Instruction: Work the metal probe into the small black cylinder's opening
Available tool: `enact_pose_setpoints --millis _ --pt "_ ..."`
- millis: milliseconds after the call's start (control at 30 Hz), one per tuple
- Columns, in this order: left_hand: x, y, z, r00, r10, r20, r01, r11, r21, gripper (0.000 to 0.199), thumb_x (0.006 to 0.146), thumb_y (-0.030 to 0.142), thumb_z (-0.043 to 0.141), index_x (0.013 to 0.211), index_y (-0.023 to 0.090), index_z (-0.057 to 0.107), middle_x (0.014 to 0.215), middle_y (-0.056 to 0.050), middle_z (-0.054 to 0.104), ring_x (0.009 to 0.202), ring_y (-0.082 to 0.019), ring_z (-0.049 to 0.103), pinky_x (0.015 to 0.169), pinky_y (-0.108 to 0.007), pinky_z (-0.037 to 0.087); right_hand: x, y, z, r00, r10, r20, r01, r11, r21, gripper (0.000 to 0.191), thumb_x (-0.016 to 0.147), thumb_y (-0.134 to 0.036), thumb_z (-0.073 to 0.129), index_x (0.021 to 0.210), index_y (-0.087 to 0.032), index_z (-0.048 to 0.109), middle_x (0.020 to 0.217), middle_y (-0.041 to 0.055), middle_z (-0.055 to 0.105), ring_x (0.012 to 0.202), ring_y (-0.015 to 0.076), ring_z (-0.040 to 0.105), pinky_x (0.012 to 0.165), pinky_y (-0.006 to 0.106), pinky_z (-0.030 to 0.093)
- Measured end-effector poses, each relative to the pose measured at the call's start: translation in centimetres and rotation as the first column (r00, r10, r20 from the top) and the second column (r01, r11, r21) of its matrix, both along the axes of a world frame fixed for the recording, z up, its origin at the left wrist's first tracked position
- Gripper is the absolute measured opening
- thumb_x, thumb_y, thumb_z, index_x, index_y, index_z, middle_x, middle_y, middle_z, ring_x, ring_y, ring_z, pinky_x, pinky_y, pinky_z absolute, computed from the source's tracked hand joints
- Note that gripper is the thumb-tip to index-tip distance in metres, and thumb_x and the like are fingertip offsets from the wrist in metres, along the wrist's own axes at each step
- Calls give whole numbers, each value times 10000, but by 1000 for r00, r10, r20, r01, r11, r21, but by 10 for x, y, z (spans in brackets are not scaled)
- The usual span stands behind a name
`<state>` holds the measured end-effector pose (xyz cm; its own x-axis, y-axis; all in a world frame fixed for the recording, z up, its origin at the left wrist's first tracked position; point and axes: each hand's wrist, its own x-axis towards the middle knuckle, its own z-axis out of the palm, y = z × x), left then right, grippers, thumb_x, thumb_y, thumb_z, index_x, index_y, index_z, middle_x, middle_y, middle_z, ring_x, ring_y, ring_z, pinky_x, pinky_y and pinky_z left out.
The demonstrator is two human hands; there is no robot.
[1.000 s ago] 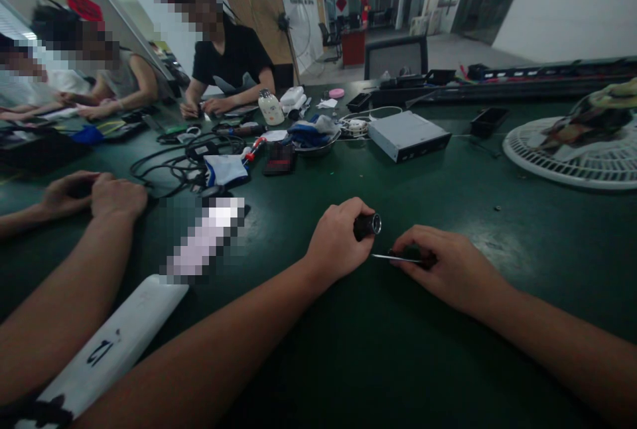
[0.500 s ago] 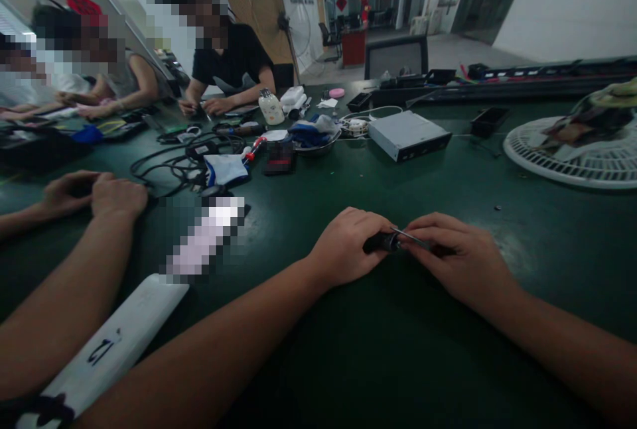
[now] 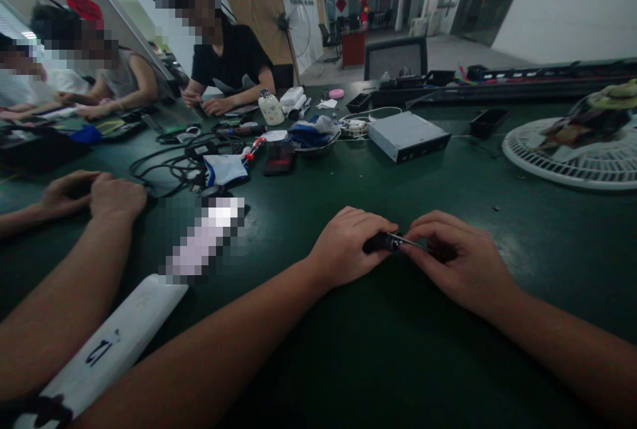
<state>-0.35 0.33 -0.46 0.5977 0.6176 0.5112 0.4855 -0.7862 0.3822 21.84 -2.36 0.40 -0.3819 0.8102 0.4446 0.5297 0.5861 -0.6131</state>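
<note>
Near the middle of the dark green table, my left hand (image 3: pixel 348 246) is closed around a short black cylinder-shaped part (image 3: pixel 382 242). Its open-looking end faces right, and the rest is hidden by my fingers. My right hand (image 3: pixel 455 256) pinches a thin, shiny metal tool (image 3: pixel 415 243), whose exact kind I cannot make out. The tool's tip meets the end of the black part. Behind my right hand a tiny dark piece (image 3: pixel 496 208) lies on the table (image 3: pixel 348 349).
At left are a co-worker's hands (image 3: pixel 117 197), a long white case (image 3: pixel 107 343) and a blurred-out phone (image 3: pixel 209 237). Further back lie black cables (image 3: pixel 164 167), a grey metal drive (image 3: pixel 411 135) and a white fan grille (image 3: pixel 572 167). Several people sit at the far left.
The metal tool has swung from above the black part's rim down to its end face. My right fingers have shifted slightly; my left hand keeps its place.
</note>
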Motion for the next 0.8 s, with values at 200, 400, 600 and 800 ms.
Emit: enact_pose_setpoints --millis 200,400,600,800 --pt "-1 1 -1 1000 -16 -5 16 1000 -13 276 841 240 696 1101 190 620 1091 -39 726 1030 -189 664 910 -365 462 0 0 -1 1000 1 0 -1 1000 -2 153 840 -151 676 978 -211 698 912 11 679 576 81 552 494 246 448" --pt "-1 0 1 999 -40 0 40 999 -11 256 869 253 673 1110 191 612 1090 -40 727 1036 -179 666 911 -357 461 1 3 -1 1000 22 15 -23 998 60 173 877 -138 646 1000 -228 728 972 28 685 787 125 636 617 250 507" --pt "0 0 2 991 -131 -36 131 991 5 228 890 265 654 1102 189 616 1112 -34 726 998 -172 670 907 -352 462 -1 3 -1 999 -24 41 24 1000 -16 58 839 -185 700 873 -220 668 889 1 654 620 99 562 524 250 451" --pt "1 -1 2 992 -118 -42 118 993 -6 235 878 243 656 1104 203 610 1119 -29 725 1025 -175 668 914 -358 462 -1 1 -2 992 -89 90 97 992 -86 110 824 -259 700 904 -228 633 736 -13 629 555 120 550 485 265 423"
